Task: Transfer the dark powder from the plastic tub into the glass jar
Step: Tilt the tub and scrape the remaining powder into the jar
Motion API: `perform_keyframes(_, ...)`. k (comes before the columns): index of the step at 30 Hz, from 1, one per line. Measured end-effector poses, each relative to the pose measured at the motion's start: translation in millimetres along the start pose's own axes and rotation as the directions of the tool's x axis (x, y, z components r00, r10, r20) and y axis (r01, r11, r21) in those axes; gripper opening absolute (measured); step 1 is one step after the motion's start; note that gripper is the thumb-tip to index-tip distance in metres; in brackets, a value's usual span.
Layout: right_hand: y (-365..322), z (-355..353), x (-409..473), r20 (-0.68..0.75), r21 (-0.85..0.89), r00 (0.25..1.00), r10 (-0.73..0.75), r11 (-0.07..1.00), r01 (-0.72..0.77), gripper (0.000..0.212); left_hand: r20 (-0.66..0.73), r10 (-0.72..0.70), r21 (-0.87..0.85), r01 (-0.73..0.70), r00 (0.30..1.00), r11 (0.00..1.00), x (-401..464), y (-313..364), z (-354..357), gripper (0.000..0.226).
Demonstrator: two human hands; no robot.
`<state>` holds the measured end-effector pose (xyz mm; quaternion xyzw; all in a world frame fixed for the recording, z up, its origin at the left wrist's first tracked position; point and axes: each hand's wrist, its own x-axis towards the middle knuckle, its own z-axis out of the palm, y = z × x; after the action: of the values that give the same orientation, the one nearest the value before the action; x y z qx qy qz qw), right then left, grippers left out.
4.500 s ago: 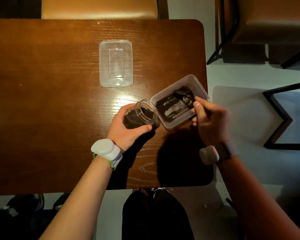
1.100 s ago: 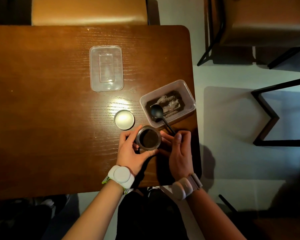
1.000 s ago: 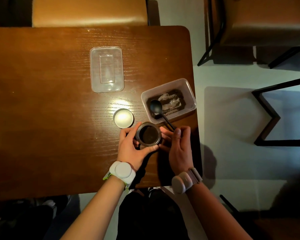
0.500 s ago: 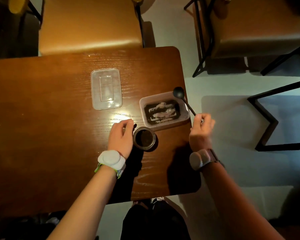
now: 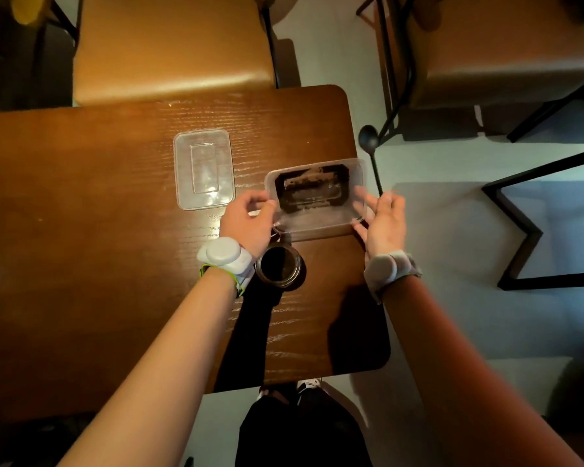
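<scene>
Wooden table, pale floor, tan chairs, black frame

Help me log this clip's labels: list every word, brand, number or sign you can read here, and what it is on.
None can be read.
Plastic tub, held by the left hand and right hand: clear, no label visible.
Tub lid: only a moulded rectangle, no text.
Glass jar: no label visible from above.
White wrist bands: plain.
Black spoon: no marking visible.
</scene>
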<state>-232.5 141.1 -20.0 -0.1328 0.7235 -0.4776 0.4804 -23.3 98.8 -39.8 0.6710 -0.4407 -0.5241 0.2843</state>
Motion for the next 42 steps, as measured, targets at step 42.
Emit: perform_keyframes(42, -15, 0, -15, 0.145, -0.075, 0.971, -0.191, 0.976, 0.203, 0.018, 0.030, 0.184, 0.161, -0.186, 0.982, 0.969, -10, 9, 4, 0.021)
